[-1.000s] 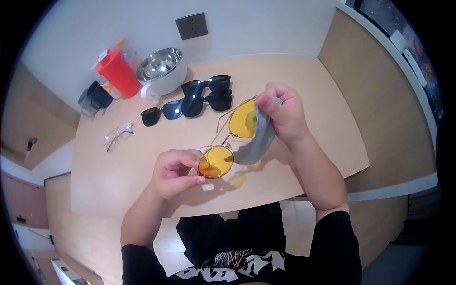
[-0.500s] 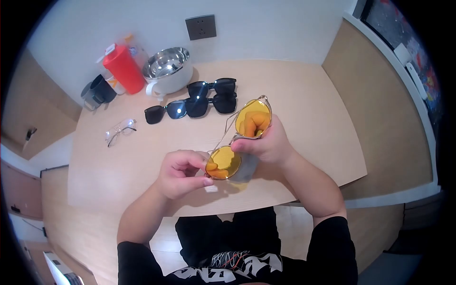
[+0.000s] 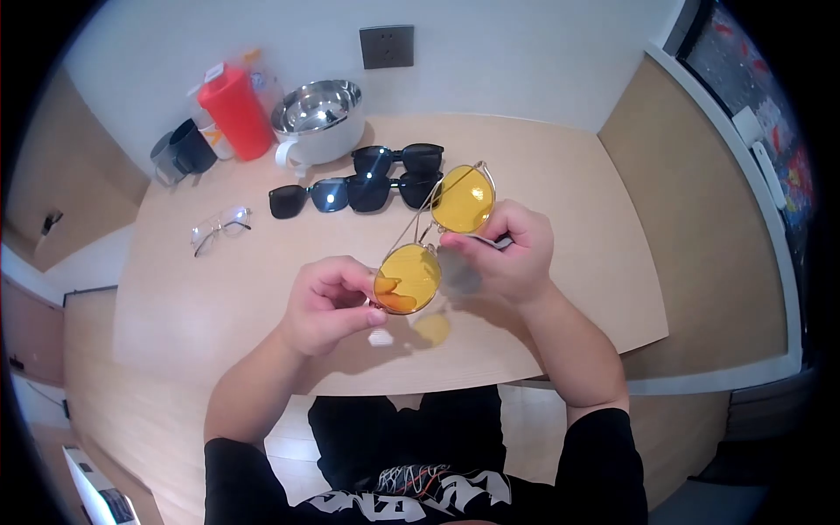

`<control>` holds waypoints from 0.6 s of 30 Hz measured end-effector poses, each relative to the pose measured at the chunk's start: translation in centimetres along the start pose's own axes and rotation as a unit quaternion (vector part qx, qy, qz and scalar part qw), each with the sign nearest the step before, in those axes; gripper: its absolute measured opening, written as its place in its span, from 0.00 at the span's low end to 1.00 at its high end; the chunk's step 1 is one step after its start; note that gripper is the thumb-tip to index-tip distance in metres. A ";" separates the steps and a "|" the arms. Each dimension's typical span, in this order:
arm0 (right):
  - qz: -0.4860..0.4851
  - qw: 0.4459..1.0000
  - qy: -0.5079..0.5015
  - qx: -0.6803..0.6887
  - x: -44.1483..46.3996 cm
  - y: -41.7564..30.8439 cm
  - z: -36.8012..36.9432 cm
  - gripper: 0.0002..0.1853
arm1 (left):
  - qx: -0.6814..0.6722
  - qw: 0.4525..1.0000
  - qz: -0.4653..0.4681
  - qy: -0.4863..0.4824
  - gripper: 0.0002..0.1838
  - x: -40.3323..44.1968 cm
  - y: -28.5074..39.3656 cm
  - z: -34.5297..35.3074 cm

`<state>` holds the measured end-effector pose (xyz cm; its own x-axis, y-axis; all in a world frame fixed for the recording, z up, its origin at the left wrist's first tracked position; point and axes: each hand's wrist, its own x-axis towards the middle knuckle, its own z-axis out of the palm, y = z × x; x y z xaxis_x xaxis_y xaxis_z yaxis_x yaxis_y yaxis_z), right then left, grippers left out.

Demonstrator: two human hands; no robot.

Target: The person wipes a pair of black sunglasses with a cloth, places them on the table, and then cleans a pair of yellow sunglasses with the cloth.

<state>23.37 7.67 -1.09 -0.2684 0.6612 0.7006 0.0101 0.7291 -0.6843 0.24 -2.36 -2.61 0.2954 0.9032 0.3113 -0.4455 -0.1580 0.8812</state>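
Yellow-tinted sunglasses (image 3: 408, 278) with thin gold metal frames are held up tilted above the table, their thin arms running behind the lenses. My left hand (image 3: 328, 306) pinches the outer edge of the lower left lens, and its fingertips show through the yellow. Close by the bridge and the bottom of the upper right lens, my right hand (image 3: 512, 254) is closed, thumb on top. A thin grey piece (image 3: 492, 241) with a pale edge sticks out between its thumb and fingers; its kind is unclear. Whether this hand also grips the frame, I cannot tell.
Several dark sunglasses (image 3: 369, 192) lie behind the held pair. Clear eyeglasses (image 3: 220, 229) rest at the left. Along the back stand a white-handled steel bowl (image 3: 319, 131), a red bottle (image 3: 236, 114) and dark mugs (image 3: 191, 149). A wooden partition (image 3: 700, 210) bounds the table's right side.
My right fingers have moved from behind the upper right lens to its lower right, baring the lens and showing the grey piece. Both hands and the sunglasses sit slightly higher in view.
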 end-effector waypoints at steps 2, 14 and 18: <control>-0.052 0.997 0.011 -0.048 0.1 0.6 -0.1 0.24 | -0.001 1.000 -0.020 0.004 0.14 -0.1 0.1 -0.3; 0.132 0.980 -0.106 0.102 0.2 0.0 -0.5 0.12 | -0.045 0.998 0.023 0.040 0.14 0.2 0.1 -1.0; 0.100 0.991 -0.087 0.009 -0.1 -0.2 -0.8 0.08 | -0.042 0.997 0.039 0.043 0.14 0.3 0.2 -0.8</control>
<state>24.21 7.57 -0.89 -0.4246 0.7504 0.5066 0.0623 0.5824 -0.8105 -0.47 -1.78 -2.64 0.1850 0.9210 0.3428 -0.5348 -0.1983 0.8214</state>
